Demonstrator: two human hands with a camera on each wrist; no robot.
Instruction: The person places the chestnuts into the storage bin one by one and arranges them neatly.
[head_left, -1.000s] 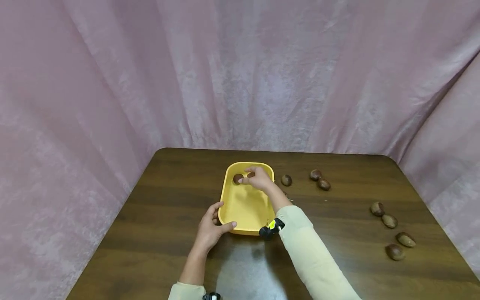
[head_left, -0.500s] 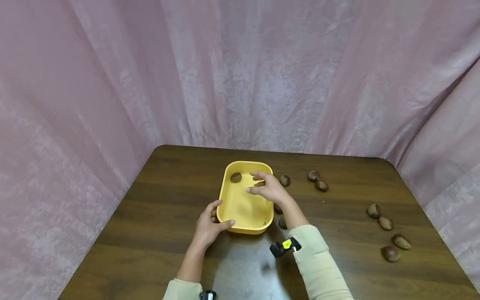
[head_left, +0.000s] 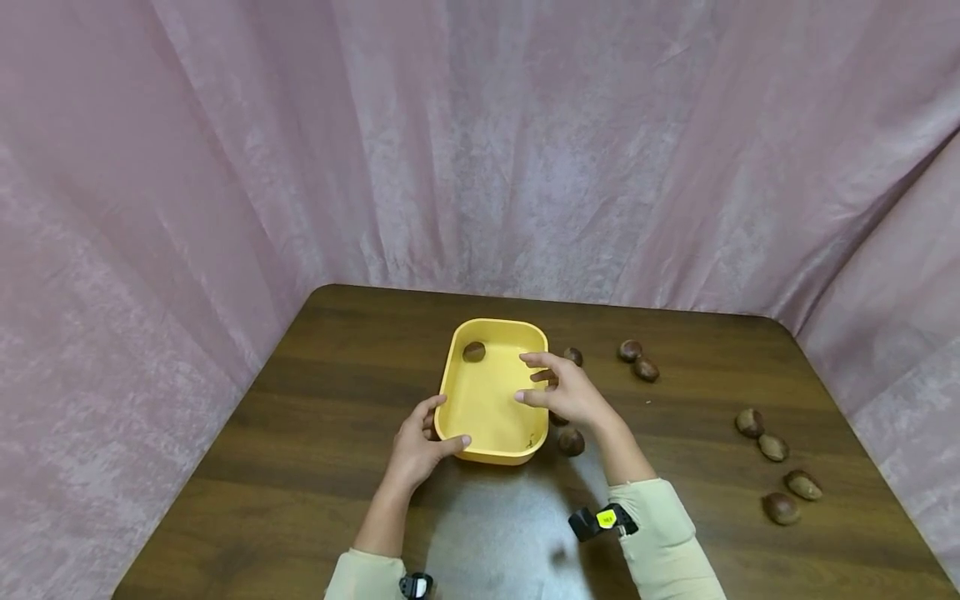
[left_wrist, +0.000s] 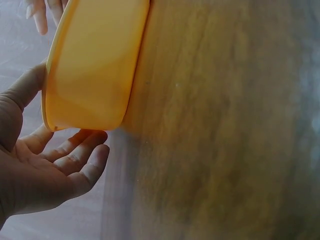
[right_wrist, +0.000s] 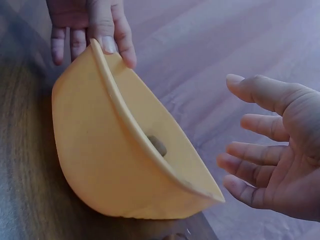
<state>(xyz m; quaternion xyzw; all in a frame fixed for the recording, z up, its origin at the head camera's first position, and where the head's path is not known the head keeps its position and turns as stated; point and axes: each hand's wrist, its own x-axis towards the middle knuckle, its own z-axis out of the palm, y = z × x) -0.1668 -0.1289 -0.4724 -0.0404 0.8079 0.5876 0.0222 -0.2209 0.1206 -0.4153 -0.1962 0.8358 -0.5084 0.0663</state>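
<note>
A yellow rectangular container (head_left: 491,396) stands on the table, with a single brown chestnut (head_left: 474,352) inside near its far left corner. My left hand (head_left: 415,452) holds the near left corner, thumb over the rim and fingers along the outer left side. In the left wrist view, the thumb and fingertips meet the container wall (left_wrist: 95,75). My right hand (head_left: 570,394) hovers at the right rim, fingers apart and slightly bent. Nothing lies between them in the right wrist view. Beside the container's right side lie chestnuts, including one (head_left: 571,442) near my right wrist and another (head_left: 573,357) partly hidden behind my hand.
Two chestnuts (head_left: 646,369) lie together farther right at the back. Several more chestnuts (head_left: 773,447) lie in pairs toward the table's right edge. The dark wooden table (head_left: 300,467) ends at a pink curtain (head_left: 480,167) behind.
My right hand has drawn back from the container's far end toward its right rim, its fingers spreading. The left hand stays at the corner. The chestnut inside is now in plain view.
</note>
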